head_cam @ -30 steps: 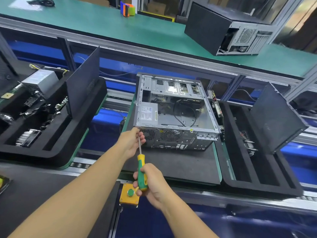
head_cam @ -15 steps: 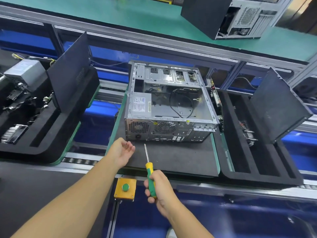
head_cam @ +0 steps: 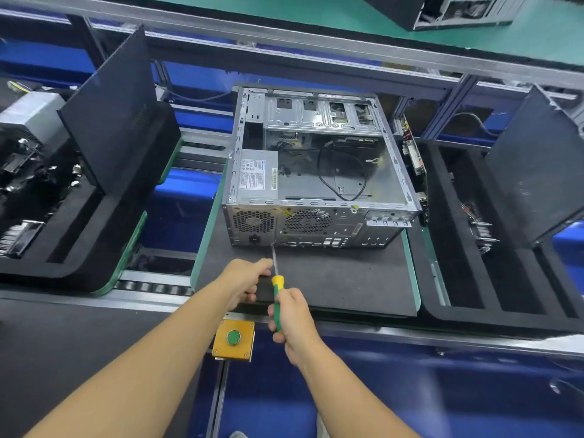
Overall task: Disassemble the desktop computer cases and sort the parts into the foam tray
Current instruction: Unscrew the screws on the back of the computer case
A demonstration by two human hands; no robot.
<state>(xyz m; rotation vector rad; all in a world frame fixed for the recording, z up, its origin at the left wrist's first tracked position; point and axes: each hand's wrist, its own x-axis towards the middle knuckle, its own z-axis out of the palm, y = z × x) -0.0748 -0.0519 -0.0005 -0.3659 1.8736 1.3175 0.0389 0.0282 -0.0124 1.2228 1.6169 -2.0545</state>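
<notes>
Fingers [head_cam: 278, 314] of our right hand [head_cam: 292, 322] were wrapped tight around the green-and-yellow handle of the screwdriver [head_cam: 276, 290], its thin shaft running away from us to the rear panel of the computer case [head_cam: 316, 172], the tip at the panel's lower edge just right of the power socket. Our left hand [head_cam: 245, 281] sat just beside the shaft — fingers curled loosely, thumb side against the metal, steadying it rather than gripping anything whole. Below both hands a yellow box with a green button [head_cam: 234, 338] hung at the near rail.

The case lay on its side on a dark mat [head_cam: 347, 286] on the counter, open face up, and we saw the power supply [head_cam: 257, 175] in its near left corner and a looped black cable [head_cam: 343, 175] on the bare floor. A foam tray [head_cam: 467, 248] stood just right of the mat, a black side panel [head_cam: 534, 172] leaning in it — another foam tray on the left [head_cam: 94, 235] held parts and a second leaning panel [head_cam: 113, 112]. Farther off, on the green upper counter [head_cam: 316, 11], another case [head_cam: 442, 11] was partly in view.
</notes>
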